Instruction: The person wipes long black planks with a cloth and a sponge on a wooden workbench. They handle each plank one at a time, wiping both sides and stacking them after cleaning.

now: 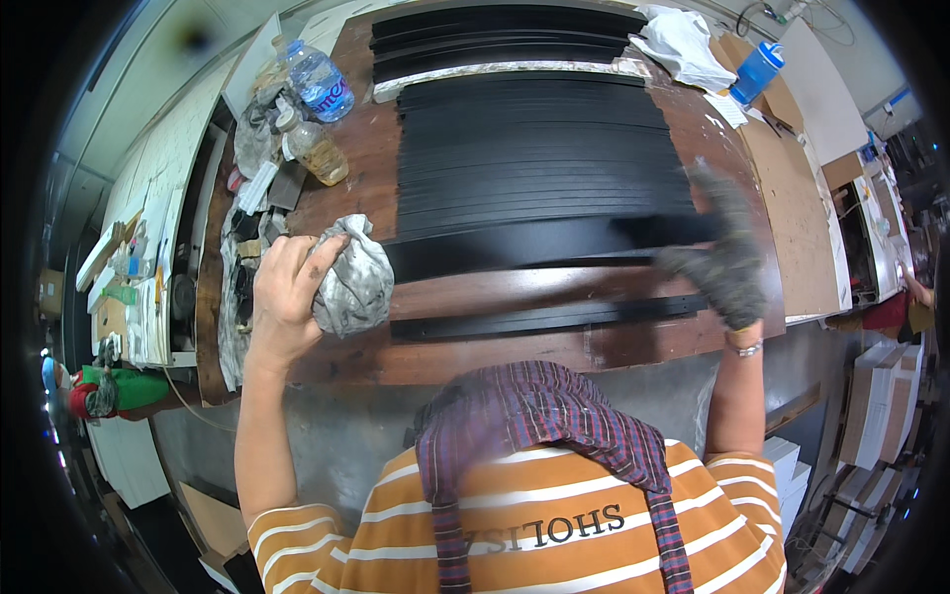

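Observation:
My bare left hand [289, 292] is closed on a crumpled, grey-stained white rag [356, 279], just off the left end of a wide black strip [534, 247]. At that strip's right end is my right hand [727, 247], in a dark mottled glove and blurred by motion. Its fingers and thumb look spread apart around the strip's end; whether they touch it I cannot tell. A narrower black strip [544, 317] lies nearer to me, along the front of the brown table [445, 368]. Beyond the wide strip, many similar black strips [534, 148] lie side by side.
More black strips [505, 40] lie at the far edge, behind a white-smeared bar [505, 74]. At left stand a water bottle [322, 84] and a bottle of yellowish liquid [315, 148]. A white cloth [683, 49] and blue bottle [758, 71] are at far right, near cardboard [792, 213].

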A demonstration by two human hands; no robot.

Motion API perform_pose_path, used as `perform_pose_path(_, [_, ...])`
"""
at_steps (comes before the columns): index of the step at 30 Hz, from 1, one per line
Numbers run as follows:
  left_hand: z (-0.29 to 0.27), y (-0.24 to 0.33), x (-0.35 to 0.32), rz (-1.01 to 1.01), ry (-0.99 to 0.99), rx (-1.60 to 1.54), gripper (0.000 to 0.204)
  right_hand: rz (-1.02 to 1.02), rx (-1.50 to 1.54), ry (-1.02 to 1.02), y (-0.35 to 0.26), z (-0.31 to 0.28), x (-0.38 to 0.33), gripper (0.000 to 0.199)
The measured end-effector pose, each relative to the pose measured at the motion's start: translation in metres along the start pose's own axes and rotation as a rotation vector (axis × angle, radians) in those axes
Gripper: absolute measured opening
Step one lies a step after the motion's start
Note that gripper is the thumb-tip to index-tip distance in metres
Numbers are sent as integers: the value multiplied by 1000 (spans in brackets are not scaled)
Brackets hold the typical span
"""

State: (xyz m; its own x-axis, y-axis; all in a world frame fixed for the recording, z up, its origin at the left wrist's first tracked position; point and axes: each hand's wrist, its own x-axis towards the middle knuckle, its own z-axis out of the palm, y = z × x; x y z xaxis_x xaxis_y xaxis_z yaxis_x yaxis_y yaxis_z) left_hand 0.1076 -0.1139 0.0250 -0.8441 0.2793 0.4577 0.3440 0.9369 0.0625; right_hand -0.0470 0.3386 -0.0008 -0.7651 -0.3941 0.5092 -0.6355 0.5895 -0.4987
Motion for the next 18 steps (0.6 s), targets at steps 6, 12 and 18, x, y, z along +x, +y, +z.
perform_pose_path(6, [6,-30,14,197,6,73,49,91,-129,-800,-41,59,-19,39])
perform_pose_path(12, [27,-32,22,-772,691,-515,58,294,101,-575,-79,85,-51,41])
perform_pose_path(18, [99,129,19,-942,17,-1158,65,358,220,-504,-96,114,-47,49])
